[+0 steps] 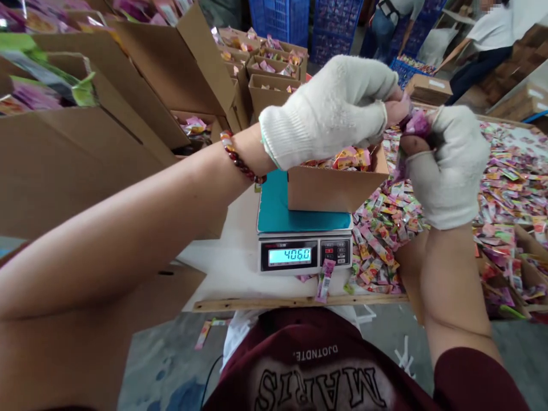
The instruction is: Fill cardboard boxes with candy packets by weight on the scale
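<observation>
Both my hands wear white knit gloves with open fingertips. My left hand (pixel 331 108) and my right hand (pixel 447 165) meet above the table, fingers pinched together on a small bunch of purple candy packets (pixel 414 123). Just below them a small cardboard box (pixel 336 185) holding coloured packets sits on a digital scale (pixel 303 240) with a teal platform; its display reads 406.0. A beaded bracelet (pixel 240 160) is on my left wrist.
A large heap of loose candy packets (pixel 505 177) covers the table to the right. Open cardboard boxes (pixel 103 114) full of packets stand at left and behind. Blue crates (pixel 282 20) and other people (pixel 488 40) are at the back. The table's wooden edge (pixel 295 301) runs in front.
</observation>
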A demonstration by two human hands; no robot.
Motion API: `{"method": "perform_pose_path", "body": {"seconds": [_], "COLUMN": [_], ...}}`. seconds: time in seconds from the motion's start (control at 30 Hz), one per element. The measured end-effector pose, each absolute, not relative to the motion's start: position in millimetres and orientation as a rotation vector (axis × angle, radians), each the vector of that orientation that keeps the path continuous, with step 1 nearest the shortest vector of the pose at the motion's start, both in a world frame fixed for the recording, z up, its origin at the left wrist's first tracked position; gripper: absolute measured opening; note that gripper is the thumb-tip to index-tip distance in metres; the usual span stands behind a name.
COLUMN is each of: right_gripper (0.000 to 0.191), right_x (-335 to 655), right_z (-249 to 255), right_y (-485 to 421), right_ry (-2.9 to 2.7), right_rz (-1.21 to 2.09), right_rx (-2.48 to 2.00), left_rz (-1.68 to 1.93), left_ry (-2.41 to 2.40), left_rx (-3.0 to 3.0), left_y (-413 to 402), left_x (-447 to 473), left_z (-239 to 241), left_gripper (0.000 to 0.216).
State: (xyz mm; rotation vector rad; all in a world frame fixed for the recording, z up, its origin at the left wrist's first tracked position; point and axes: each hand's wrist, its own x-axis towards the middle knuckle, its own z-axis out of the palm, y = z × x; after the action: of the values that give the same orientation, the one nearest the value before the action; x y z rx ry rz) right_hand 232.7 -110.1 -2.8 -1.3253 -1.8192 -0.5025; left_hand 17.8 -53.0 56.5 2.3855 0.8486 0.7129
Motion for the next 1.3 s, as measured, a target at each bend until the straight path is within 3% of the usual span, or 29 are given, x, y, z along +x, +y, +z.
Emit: {"method": "perform_pose_path", "body": {"seconds": [0.1, 0.23, 0.43, 0.57, 0.67, 0.77, 1.0, 1.13, 1.23, 1.3], "right_gripper": [0.023, 0.042, 0.033, 0.022, 0.007, 0.021, 0.027, 0.029, 0.043, 0.042], "right_x": [264.4, 281.9, 234.6, 213.7, 217.8, 227.0, 262.1, 304.9, 322.1, 320.0], "right_z": [-12.4, -14.7, -24.0, -31.0, -24.5, -14.2, -0.6, 5.3, 1.1, -9.3], "right_y": [-107.7, -93.7, -38.5, -5.5, -3.1, -17.7, -54.1, -64.4, -57.8, -40.6], "right_ry": [-1.764, -1.793, -2.224, -2.280, -2.337, -2.309, -1.778, -1.446, -1.410, -1.485], "right_rz": [-0.613, -0.608, -0.237, -0.093, -0.043, -0.023, -0.425, -0.785, -0.809, -0.742], "right_rx": [-1.522, -1.600, -1.518, -1.809, -1.723, -1.537, -1.582, -1.656, -1.646, -1.647], "left_rz": [0.741, 0.726, 0.710, 0.772, 0.748, 0.710, 0.596, 0.104, -0.200, -0.194], "left_ry": [0.849, 0.863, 0.956, 0.956, 1.040, 1.117, 1.102, 1.120, 1.253, 1.378], "left_rx": [2.474, 2.535, 2.563, 2.584, 2.607, 2.643, 2.784, 2.946, 2.946, 2.907], "left_y": [-48.6, -40.0, -38.6, -36.6, -31.6, -26.0, -25.6, -32.9, -20.7, 2.4], "left_x": [4.5, -6.9, -5.6, -7.3, -12.6, -16.5, -5.0, 10.3, 15.4, 12.6], "left_z": [49.6, 41.3, 34.3, 28.1, 22.6, 19.9, 10.3, -8.8, -14.7, -11.8], "left_gripper": [0.036, 0.033, 0.028, 0.028, 0.033, 0.039, 0.043, 0.041, 0.031, 0.030]}}
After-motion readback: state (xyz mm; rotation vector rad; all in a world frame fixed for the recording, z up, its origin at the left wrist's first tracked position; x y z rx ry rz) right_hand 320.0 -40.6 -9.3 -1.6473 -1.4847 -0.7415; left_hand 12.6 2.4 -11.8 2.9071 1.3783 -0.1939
